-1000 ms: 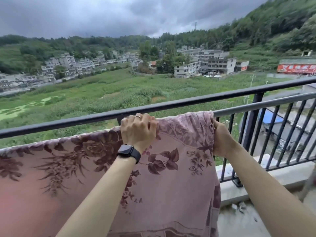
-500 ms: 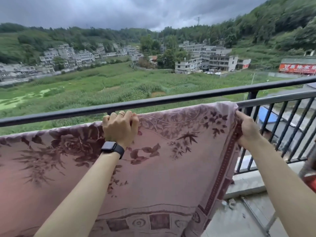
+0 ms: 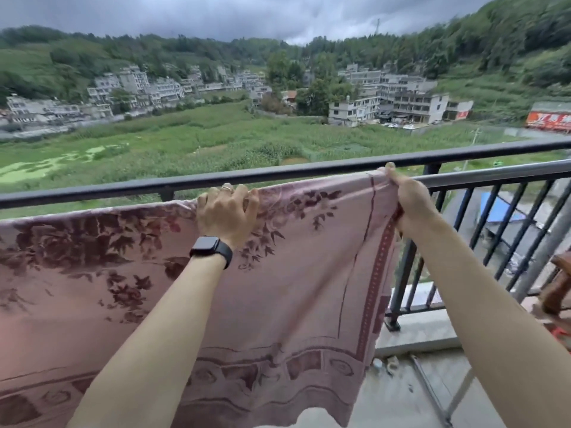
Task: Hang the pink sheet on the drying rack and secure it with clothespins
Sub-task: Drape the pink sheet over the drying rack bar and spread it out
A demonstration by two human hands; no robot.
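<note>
In the head view, the pink sheet (image 3: 293,273), a soft woven cloth printed with dark maroon flowers and a banded border, hangs folded over a bar and falls in a broad curtain across the left and middle of the picture. The bar itself is hidden under the cloth. To the right a silver metal rail of the drying rack (image 3: 500,176) runs on just inside the black metal balcony railing (image 3: 309,171). The left hand (image 3: 227,211), with a black smartwatch (image 3: 211,248) on its wrist, grips the top fold, its fingers (image 3: 251,196) curled over the far side. The right hand (image 3: 412,202) pinches the sheet's right edge at the upper corner, thumb up against the rail. The cloth looks light and limp, likely to slide along a smooth rail or lift in wind, so it is best held at the top fold and at the bordered hem, where pulling sideways flattens it. No clothespins are in view, so the pinning seems yet to be done.
</note>
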